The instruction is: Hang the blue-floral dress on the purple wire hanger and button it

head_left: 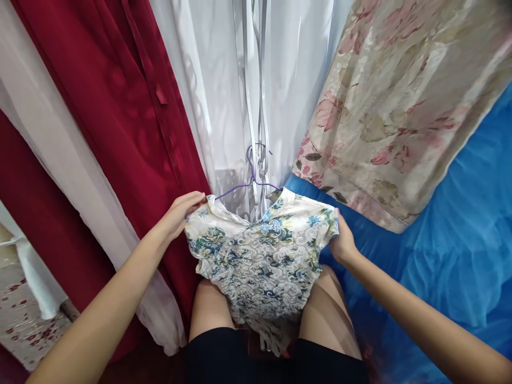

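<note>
A white blouse [260, 261] with a blue, green and grey floral pattern hangs over my thighs on a purple hanger [253, 165]. Only the hook and part of the hanger's arms show above the neckline; the rest is inside the garment. My left hand [186, 210] grips the blouse's left shoulder, fingers along the sleeve edge. On the other side my right hand [342, 240] pinches the right sleeve end, its fingers mostly behind the fabric. The blouse is stretched between both hands.
Hanging white fabric [224, 64] with long ribbons is straight ahead. Dark red drapes [120, 106] and a pale sheer cloth [84, 138] fall at the left. To the right are a beige floral cloth [384, 117] and a blue ruffled fabric [452, 256].
</note>
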{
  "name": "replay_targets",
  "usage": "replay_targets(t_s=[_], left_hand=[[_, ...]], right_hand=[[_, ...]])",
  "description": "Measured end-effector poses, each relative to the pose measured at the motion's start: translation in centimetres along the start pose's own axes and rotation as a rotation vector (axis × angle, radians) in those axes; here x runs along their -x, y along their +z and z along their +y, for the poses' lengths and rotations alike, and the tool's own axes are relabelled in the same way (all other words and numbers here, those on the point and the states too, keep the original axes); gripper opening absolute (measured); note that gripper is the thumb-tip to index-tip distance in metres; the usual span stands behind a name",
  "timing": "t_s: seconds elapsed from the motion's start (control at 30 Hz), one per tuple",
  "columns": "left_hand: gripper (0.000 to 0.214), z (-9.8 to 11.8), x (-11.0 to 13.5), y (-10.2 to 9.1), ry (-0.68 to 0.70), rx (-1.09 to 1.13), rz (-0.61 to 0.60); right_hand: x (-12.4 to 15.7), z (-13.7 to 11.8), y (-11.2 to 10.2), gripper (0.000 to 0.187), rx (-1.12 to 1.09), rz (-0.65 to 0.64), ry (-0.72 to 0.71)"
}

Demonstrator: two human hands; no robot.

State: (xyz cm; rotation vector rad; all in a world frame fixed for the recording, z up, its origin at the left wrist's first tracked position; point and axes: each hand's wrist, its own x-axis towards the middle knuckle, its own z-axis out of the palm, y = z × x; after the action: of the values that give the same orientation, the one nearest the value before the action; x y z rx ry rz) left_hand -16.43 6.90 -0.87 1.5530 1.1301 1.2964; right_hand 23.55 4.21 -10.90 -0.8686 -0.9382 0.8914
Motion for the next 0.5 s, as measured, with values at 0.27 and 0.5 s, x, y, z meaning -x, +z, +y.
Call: replay_targets(t_s=[0.27,0.5], left_hand=[[0.036,1.5,0.8,2.7,0.363,-0.38,-0.001],[0.021,0.8,1.6,6.7,0.443,-0.549,0.019]], right_hand=[[-1.3,-4.9,0.9,0.046,0.222,0.15,-0.429],[-3.7,-7.5,1.6,0.046,0.092,0.174,-0.335]])
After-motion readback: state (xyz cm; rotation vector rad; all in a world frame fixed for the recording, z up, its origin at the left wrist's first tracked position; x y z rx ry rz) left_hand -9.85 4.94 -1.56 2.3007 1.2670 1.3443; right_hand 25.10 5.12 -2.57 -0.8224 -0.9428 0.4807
